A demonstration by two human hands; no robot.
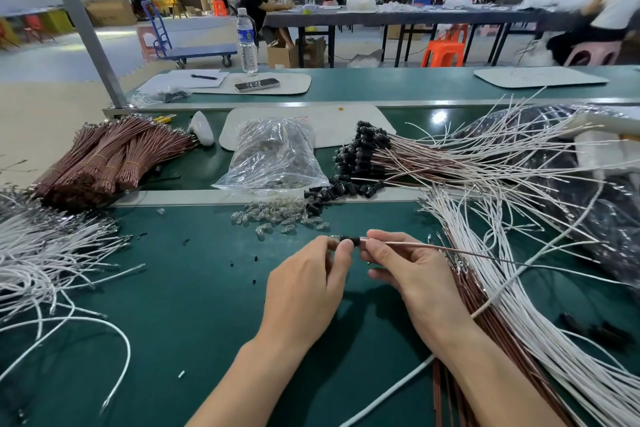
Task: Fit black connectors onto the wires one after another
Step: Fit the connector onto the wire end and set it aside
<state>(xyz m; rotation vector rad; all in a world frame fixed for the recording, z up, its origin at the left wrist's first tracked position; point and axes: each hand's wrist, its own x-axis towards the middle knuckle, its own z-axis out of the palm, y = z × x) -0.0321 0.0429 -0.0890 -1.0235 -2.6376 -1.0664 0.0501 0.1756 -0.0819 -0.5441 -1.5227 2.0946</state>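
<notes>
Over the green table, my left hand (311, 274) pinches a small clear bulb and the left end of a black connector (350, 241). My right hand (408, 267) pinches the connector's right end together with a brown wire (450, 249) and a white wire that trail off to the right. Loose black connectors (341, 190) lie just beyond my hands, and a heap of clear bulbs (280, 217) sits beside them. Finished wires with black connectors (367, 149) are piled at the back right.
Loose white and brown wires (540, 315) fan out on the right. White wires (45, 253) lie at the left, with tied brown wire bundles (107, 159) behind them. A plastic bag of parts (277, 156) stands mid-table. People work at a far table.
</notes>
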